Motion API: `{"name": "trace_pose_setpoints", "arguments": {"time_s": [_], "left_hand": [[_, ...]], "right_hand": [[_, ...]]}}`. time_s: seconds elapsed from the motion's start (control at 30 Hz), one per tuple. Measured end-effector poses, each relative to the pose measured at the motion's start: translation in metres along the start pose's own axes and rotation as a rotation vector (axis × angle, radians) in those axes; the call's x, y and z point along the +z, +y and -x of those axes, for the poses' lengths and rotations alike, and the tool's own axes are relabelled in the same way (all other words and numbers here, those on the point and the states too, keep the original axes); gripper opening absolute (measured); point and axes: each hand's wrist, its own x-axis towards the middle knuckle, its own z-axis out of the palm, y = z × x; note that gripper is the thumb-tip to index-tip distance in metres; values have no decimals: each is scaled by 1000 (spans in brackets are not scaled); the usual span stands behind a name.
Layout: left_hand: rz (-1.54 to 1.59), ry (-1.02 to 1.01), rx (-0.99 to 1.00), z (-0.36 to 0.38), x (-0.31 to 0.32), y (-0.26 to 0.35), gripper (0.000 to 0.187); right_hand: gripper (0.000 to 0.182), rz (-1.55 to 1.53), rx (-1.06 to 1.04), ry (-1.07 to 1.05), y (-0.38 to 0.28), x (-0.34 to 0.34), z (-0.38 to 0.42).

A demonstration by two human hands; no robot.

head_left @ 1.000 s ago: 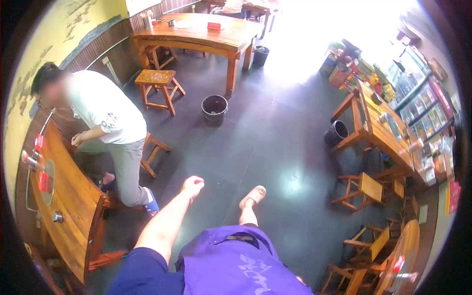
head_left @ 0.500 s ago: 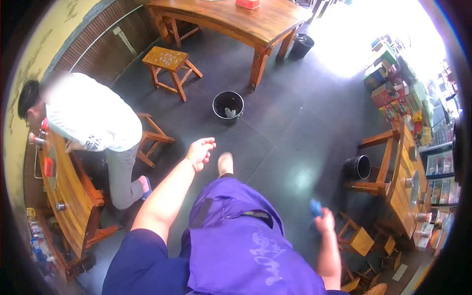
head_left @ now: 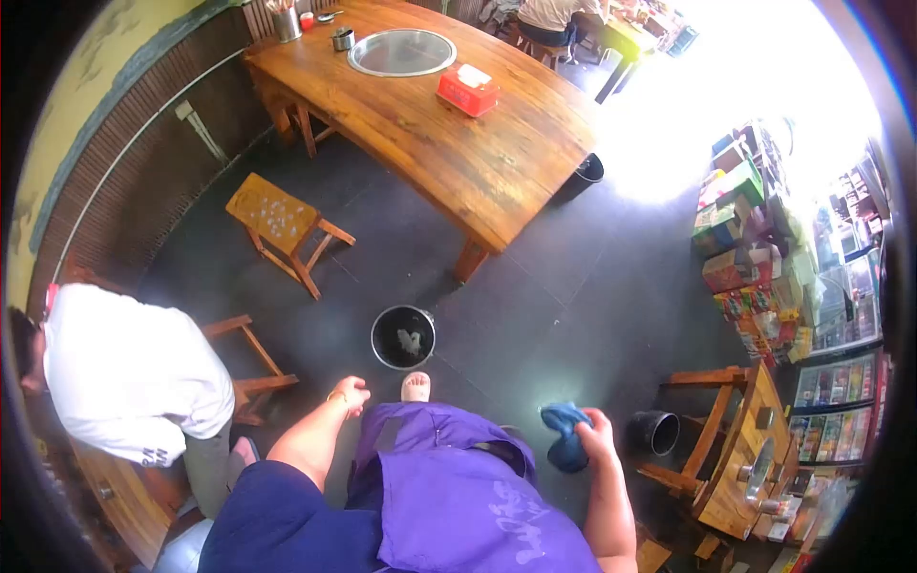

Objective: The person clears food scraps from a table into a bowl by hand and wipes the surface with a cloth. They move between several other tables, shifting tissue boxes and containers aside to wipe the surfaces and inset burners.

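Note:
My right hand (head_left: 596, 435) is closed on a blue cloth (head_left: 565, 435), which hangs bunched over the dark floor. My left hand (head_left: 350, 395) is in front of me with its fingers curled in; whether anything small is inside cannot be made out. Just beyond it stands a black bucket (head_left: 403, 337) with some whitish scraps at the bottom. Ahead is a wooden table (head_left: 521, 143) with a round metal inset (head_left: 401, 53), a red tissue box (head_left: 468, 90) and a metal pot (head_left: 343, 38).
A person in a white shirt (head_left: 134, 372) bends over a table at the left. A wooden stool (head_left: 274, 216) stands ahead left. Stacked boxes (head_left: 740, 267), a black bin (head_left: 654, 433) and another wooden table (head_left: 755, 458) are at the right. Another person (head_left: 559, 19) sits far off.
The view has moved forward toward the large table and the bucket. The blue cloth now shows more fully in my right hand. My left hand has curled and sits lower.

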Motion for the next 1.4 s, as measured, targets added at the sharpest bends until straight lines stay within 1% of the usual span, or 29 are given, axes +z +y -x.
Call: {"name": "trace_pose_setpoints", "arguments": {"time_s": [0.1, 0.17, 0.23, 0.3, 0.37, 0.4, 0.43, 0.47, 0.5, 0.53, 0.57, 0.63, 0.67, 0.7, 0.73, 0.77, 0.83, 0.87, 0.9, 0.97, 1.07, 1.1, 1.13, 1.17, 1.2, 1.23, 1.3, 1.33, 1.4], "left_hand": [[-49, 30, -68, -10, -17, 35, 51], [-1, 102, -104, -25, -22, 70, 48], [181, 198, -89, -29, -21, 117, 48], [384, 263, -38, -39, -13, 162, 46], [584, 334, -3, -46, 0, 203, 44], [680, 368, 1, -49, 12, 222, 42], [726, 413, 1, -54, 25, 245, 40], [772, 459, -5, -57, 40, 268, 39], [813, 500, -26, -60, 60, 292, 37], [885, 562, -57, -64, 83, 316, 36], [939, 627, -91, -67, 101, 341, 35], [997, 659, -107, -59, 130, 400, 38], [988, 661, -111, -59, 139, 429, 40], [983, 663, -111, -53, 144, 447, 43], [964, 691, -146, -47, 151, 474, 44], [936, 712, -176, -44, 153, 502, 45], [834, 742, -207, -54, 156, 528, 47], [770, 761, -217, -56, 159, 528, 48], [705, 780, -227, -57, 161, 528, 49], [714, 772, -233, -54, 162, 528, 54], [709, 754, -246, -55, 161, 539, 60], [699, 742, -263, -51, 158, 544, 61], [696, 730, -281, -48, 158, 547, 63], [646, 769, -239, -56, 160, 533, 63], [599, 805, -206, -70, 168, 504, 64], [549, 836, -178, -77, 176, 487, 65], [536, 873, -193, -79, 177, 491, 63], [519, 876, -213, -80, 176, 491, 62], [524, 923, -208, -79, 178, 495, 60]], "right_hand": [[40, -88, -280, 63, -124, 13, -86], [39, -216, -541, 98, -207, 16, -150], [39, -207, -637, 8, -288, 19, -210], [42, 165, -980, -5, -360, 33, -273], [51, 447, -1002, -218, -420, 65, -319], [62, 662, -1070, -257, -444, 78, -333], [68, 875, -1201, -312, -464, 93, -354], [66, 992, -1327, -376, -451, 132, -394], [58, 903, -1484, -437, -438, 151, -429], [50, 904, -1614, -419, -428, 167, -454], [41, 700, -1709, -436, -422, 171, -480], [39, 699, -1717, -517, -452, 132, -536], [33, 633, -1681, -447, -465, 117, -583], [27, 668, -1598, -402, -481, 101, -629], [23, 808, -1465, -308, -519, 58, -670], [21, 772, -1270, -84, -534, 32, -717], [18, 636, -1169, 258, -540, -26, -848], [22, 802, -866, 275, -544, -57, -895], [28, 641, -920, 519, -516, -76, -943], [33, 603, -784, 446, -503, -97, -958], [35, 685, -768, 516, -500, -88, -947], [39, 738, -681, 543, -501, -82, -939], [41, 675, -798, 554, -493, -79, -936], [42, 777, -722, 526, -503, -79, -907], [41, 751, -846, 531, -494, -72, -900], [38, 762, -912, 470, -492, -64, -881], [32, 808, -1127, 334, -484, -39, -821], [30, 861, -1172, 178, -479, -23, -791], [36, 706, -1491, -123, -474, -4, -747]]}}
